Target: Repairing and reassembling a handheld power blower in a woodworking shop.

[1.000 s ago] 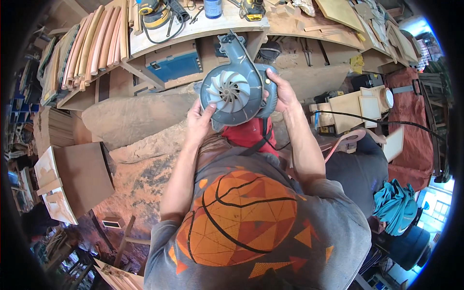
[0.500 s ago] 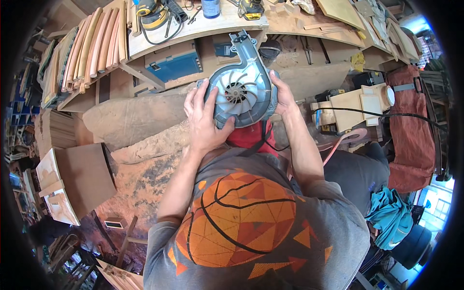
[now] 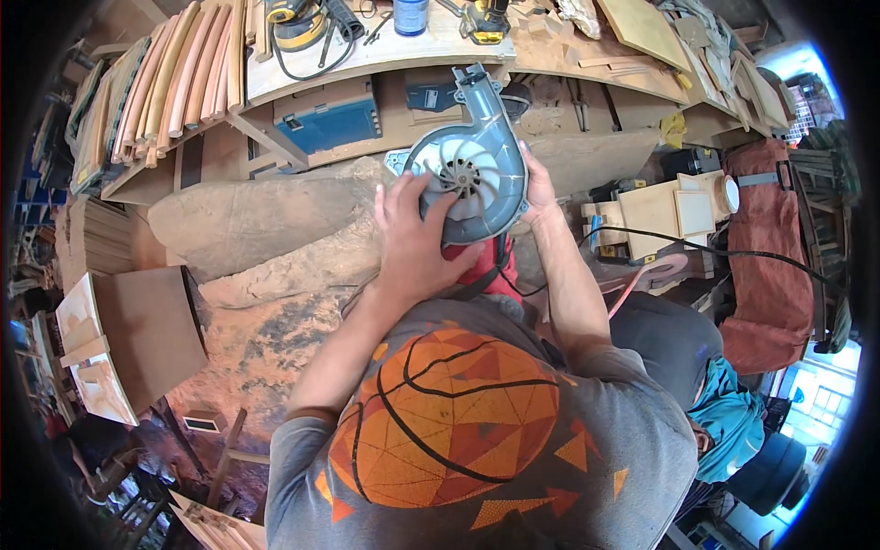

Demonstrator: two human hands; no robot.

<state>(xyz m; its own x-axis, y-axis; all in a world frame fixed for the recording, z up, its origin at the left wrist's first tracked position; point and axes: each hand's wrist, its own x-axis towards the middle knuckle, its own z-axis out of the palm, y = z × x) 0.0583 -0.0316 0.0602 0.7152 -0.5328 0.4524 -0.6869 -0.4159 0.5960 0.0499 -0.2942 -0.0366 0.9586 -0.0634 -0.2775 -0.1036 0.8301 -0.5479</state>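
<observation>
A grey blower housing [image 3: 502, 174] is held up in front of my chest, its outlet neck pointing away from me. Its pale, curved-blade fan wheel [image 3: 464, 177] faces up, in plain sight. My right hand [image 3: 539, 188] grips the housing's right edge, with most of its fingers hidden underneath. Over the lower left of the fan wheel lies my left hand [image 3: 408, 234], fingers spread and fingertips at the blades. Its thumb stretches along the lower rim. A black cord [image 3: 674, 240] runs from the right toward the underside of the housing, above something red [image 3: 478, 266].
Ahead stands a workbench [image 3: 367, 62] with a yellow sander [image 3: 298, 26], a blue container [image 3: 411, 16] and a cordless drill [image 3: 485, 23]. Blue cases [image 3: 335, 128] sit below it. Wooden rods [image 3: 188, 69] are stacked at left. Large logs [image 3: 266, 220] lie behind my hands.
My left hand has shifted from the housing's left rim onto the fan wheel, fingers spreading. The housing has moved slightly right, still in my right hand.
</observation>
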